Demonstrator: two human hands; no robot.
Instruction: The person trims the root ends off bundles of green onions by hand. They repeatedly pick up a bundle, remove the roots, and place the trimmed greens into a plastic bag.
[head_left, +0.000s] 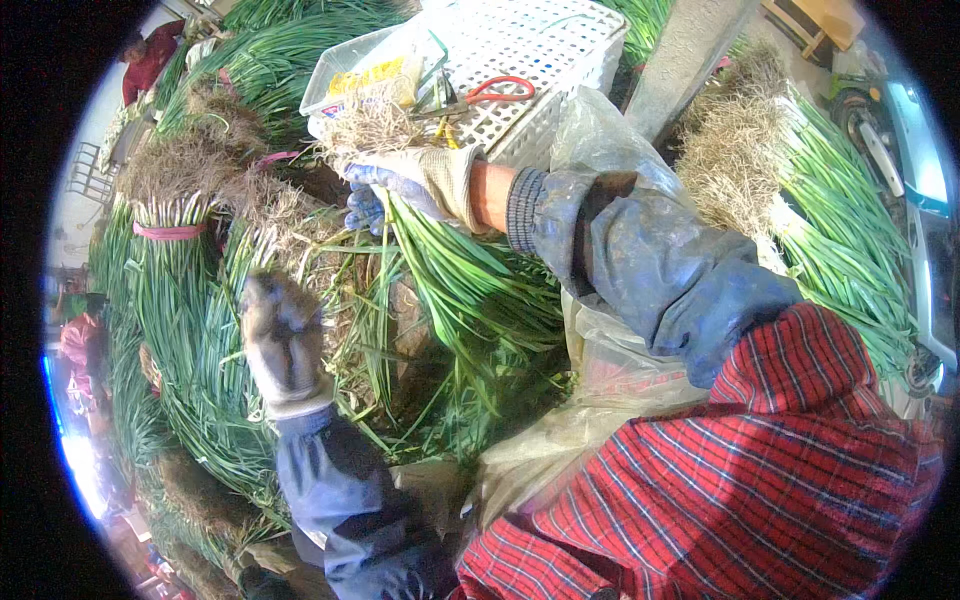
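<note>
My right hand (420, 180), in a cream and blue work glove, grips a bunch of green onions (450, 277) just below its pale, stringy roots. The leaves hang down toward my lap, and the root end points up beside a clear plastic tub (319, 79). My left hand (285, 337), in a soiled glove, is raised at the left, apart from that bunch. Motion blur hides its fingers. Behind it stands a large green onion bundle (176, 277) tied with a pink band (169, 231). Loose leaves and trimmings (367, 315) lie between my hands.
An upturned white perforated crate (555, 52) carries red-handled scissors (501, 88). Yellow bands (367, 75) fill part of the tub. A grey post (682, 60) rises beside more onions (840, 210). Plastic sheeting (622, 360) covers my lap. People (150, 64) are at far left; a vehicle (877, 150) stands right.
</note>
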